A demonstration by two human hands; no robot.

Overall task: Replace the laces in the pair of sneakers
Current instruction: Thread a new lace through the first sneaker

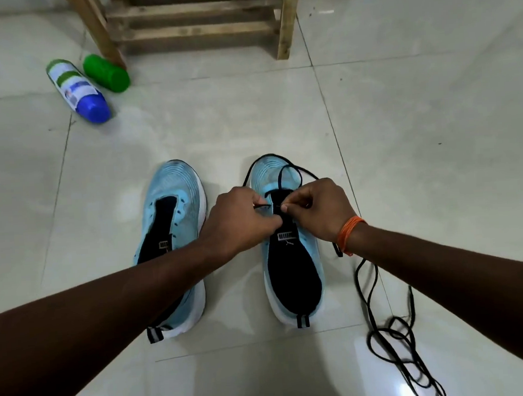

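The unlaced light-blue mesh sneaker (174,197) stands on the left, toe pointing away from me. Just right of it, my left grip (240,220) pinches one end of the thin black lace (295,177) over the second light-blue sneaker (292,275), which lies parallel. My right grip (319,212) pinches the other strand straight across the tongue, so both sit equally near the lower eyelets.

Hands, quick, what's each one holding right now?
Left hand: pinching the black lace end over the sneaker.
Right hand: pinching the same black lace beside it.
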